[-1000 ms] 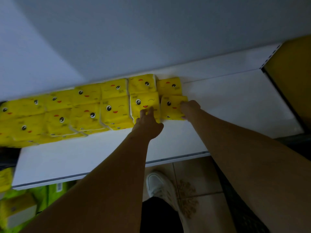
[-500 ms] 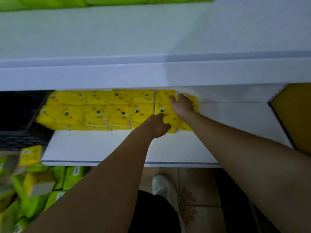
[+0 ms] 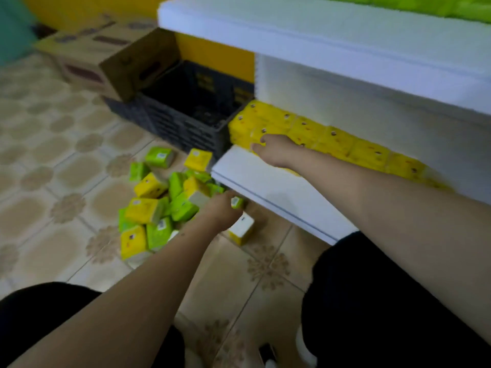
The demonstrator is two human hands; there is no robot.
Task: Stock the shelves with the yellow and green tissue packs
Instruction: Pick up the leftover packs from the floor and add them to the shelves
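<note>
A row of yellow packs [image 3: 332,140] already stands on the lower shelf [image 3: 265,181] where the right hand [image 3: 276,152] rests with loose fingers, while the left hand [image 3: 223,211] grips a green pack [image 3: 237,202] above the floor pile [image 3: 159,203], so many remain.

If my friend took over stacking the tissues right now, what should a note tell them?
Left hand is down at the floor pile, fingers curled on a green pack.
Right hand rests on the yellow row at the left end of the lower shelf; grip unclear.
Done: yellow row stocked, green packs up top.
Left: shelve the floor pile.
</note>
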